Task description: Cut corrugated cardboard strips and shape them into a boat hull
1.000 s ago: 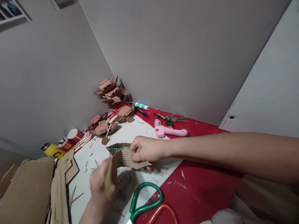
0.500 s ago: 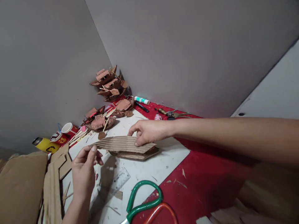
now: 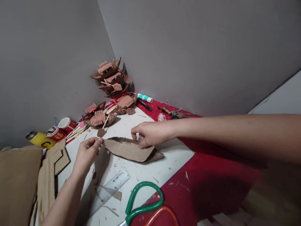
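A ribbed cardboard piece point(image 3: 129, 150) lies tilted against a cardboard boat hull point(image 3: 158, 156), whose right tip sticks out past it. My left hand point(image 3: 90, 150) pinches the left end of the ribbed piece between thumb and fingertips. Bent fingers of my right hand point(image 3: 150, 134) grip the piece's upper edge near its right part, with the thumb on the ribbed face. Both rest over a white sheet point(image 3: 178, 160).
Finished cardboard boats point(image 3: 105, 70) stand stacked at the back corner. Large scissors point(image 3: 145, 208) and a clear ruler point(image 3: 110, 190) lie in front. Cups point(image 3: 67, 124), a yellow bottle point(image 3: 41, 140) and cardboard sheets point(image 3: 18, 182) are at left, a glue stick point(image 3: 145, 98) behind.
The ribbed piece has tilted, its face now turned toward me and lower over the hull. My left hand has moved slightly up and right. The view has shifted a little.
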`<state>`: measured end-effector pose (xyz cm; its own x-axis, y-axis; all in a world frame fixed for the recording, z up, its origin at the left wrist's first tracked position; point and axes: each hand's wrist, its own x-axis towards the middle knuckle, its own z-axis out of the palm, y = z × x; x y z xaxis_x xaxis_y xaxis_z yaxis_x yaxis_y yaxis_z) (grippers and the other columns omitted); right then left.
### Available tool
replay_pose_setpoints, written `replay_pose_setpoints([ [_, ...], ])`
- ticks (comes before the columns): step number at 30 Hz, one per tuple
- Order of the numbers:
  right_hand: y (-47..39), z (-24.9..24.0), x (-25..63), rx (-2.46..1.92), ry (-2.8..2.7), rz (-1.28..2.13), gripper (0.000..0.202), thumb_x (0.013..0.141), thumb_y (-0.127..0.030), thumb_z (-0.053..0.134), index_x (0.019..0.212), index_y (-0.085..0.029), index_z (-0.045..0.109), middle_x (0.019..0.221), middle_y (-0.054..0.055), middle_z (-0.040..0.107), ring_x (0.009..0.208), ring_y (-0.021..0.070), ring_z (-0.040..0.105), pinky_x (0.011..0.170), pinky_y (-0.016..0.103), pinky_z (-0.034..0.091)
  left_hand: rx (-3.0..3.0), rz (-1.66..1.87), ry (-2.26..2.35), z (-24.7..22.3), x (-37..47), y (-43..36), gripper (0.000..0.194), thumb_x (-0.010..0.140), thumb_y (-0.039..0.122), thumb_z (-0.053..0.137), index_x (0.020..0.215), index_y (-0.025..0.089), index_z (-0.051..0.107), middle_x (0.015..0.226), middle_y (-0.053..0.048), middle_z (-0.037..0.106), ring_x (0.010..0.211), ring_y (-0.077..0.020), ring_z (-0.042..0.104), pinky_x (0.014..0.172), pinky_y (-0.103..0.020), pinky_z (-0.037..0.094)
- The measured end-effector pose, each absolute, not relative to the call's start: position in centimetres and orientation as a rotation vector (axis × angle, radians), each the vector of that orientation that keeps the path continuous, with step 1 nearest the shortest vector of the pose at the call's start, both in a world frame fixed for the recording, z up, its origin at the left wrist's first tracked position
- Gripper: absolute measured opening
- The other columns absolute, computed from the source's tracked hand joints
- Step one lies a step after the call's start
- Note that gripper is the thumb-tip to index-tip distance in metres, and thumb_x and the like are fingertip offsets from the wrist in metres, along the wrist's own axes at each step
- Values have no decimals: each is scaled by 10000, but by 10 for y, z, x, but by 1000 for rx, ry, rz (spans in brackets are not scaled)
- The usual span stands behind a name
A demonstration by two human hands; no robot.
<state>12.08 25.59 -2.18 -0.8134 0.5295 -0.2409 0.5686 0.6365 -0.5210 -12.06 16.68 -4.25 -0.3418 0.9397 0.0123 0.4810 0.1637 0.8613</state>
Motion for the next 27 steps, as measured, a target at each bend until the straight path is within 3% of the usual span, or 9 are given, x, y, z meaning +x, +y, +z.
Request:
replay_pose_setpoints([
  [5,256,-16,124,932,2902,-797,115,748,-215,648,852,-164,658,757,25,627,641,127,508,553,223,329,1326,1208,1965,-50,-117,171,259,680,404,675,636,155,618,472,54,461,427,-77,346,419,-198,250],
  [10,239,-9,140,796,3047,-632,184,775,-316,647,916,-200,674,849,34,644,749,167,551,610,249,343,1322,1238,1967,-51,-109,173,253,686,410,676,684,157,662,436,58,446,426,-84,339,416,-206,236],
  [15,224,-19,152,544,3078,-428,106,819,-259,608,840,-181,677,829,60,616,815,188,533,660,269,365,1329,1222,1915,-58,-106,175,247,674,402,694,686,157,664,460,56,468,433,-79,342,445,-206,277],
  [21,226,-37,155,325,3189,-385,180,874,-194,538,747,-182,666,802,47,629,787,172,506,682,288,349,1336,1241,1894,-69,-110,175,252,699,396,691,711,155,617,615,24,546,550,-93,429,533,-210,341],
  [27,222,-32,153,298,3104,-348,215,899,-201,511,798,-164,698,823,78,631,792,191,497,672,321,318,1369,1270,1894,-73,-111,178,215,708,353,694,773,168,606,782,-2,588,706,-126,499,649,-231,389],
])
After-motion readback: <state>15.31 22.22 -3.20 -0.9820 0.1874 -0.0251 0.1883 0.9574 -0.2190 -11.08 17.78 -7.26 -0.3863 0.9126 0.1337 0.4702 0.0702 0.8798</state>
